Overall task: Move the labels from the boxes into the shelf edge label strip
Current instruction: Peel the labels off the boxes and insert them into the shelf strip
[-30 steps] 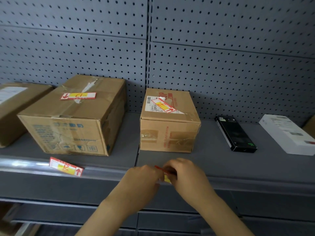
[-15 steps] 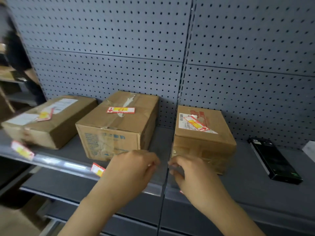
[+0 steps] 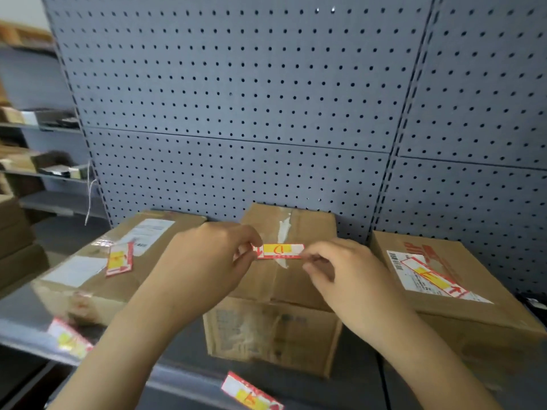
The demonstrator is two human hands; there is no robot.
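The left hand [image 3: 207, 261] pinches the nine o'clock end of the red-and-yellow paper label [image 3: 281, 251] lying atop the middle brown cardboard box [image 3: 284, 291]. Its long axis runs nine to three. The right hand [image 3: 346, 273], fingers [image 3: 310, 257] loosely curled, touches the three o'clock end; whether it grips is unclear.

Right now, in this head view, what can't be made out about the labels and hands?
- Middle box label: its ends are covered by the left hand and right hand; lifted or lying flat is unclear.
- Shelf-strip labels and: motion-blurred, print unreadable; the nearer one is cut by the bottom edge.
- Right box label: writing too small.
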